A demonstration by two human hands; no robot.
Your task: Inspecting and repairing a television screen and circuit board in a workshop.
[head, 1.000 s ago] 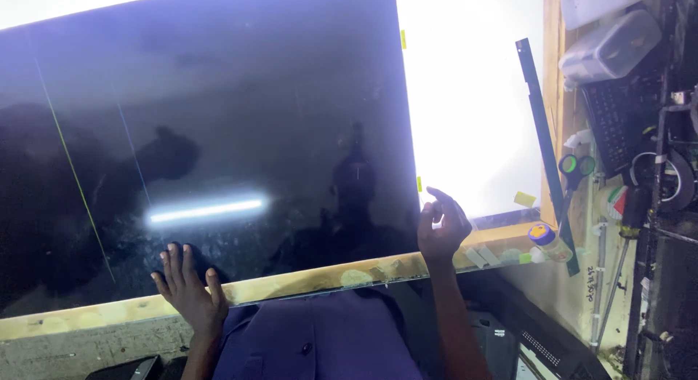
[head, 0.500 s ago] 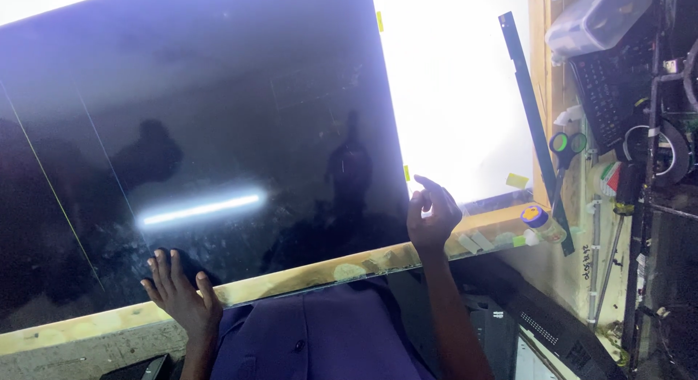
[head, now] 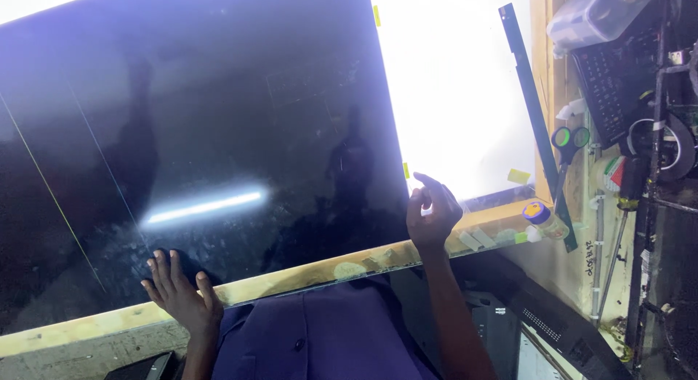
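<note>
So the big dark glossy sheet point(head: 203, 133) lies flat, its near edge right under both hands. Left hand point(head: 178, 293) is spread flat, fingers open, pressing near that edge; right hand point(head: 432, 216) is loosely curled at the sheet's near right corner, gripping nothing as far as I can see. Just below the hands runs a wooden bench edge point(head: 291, 282). Right of the right hand is the bright white lit panel point(head: 458, 96), then clutter crowding in: a small bottle point(head: 542, 218), green-handled scissors point(head: 568, 138), a long dark strip point(head: 534, 111).
</note>
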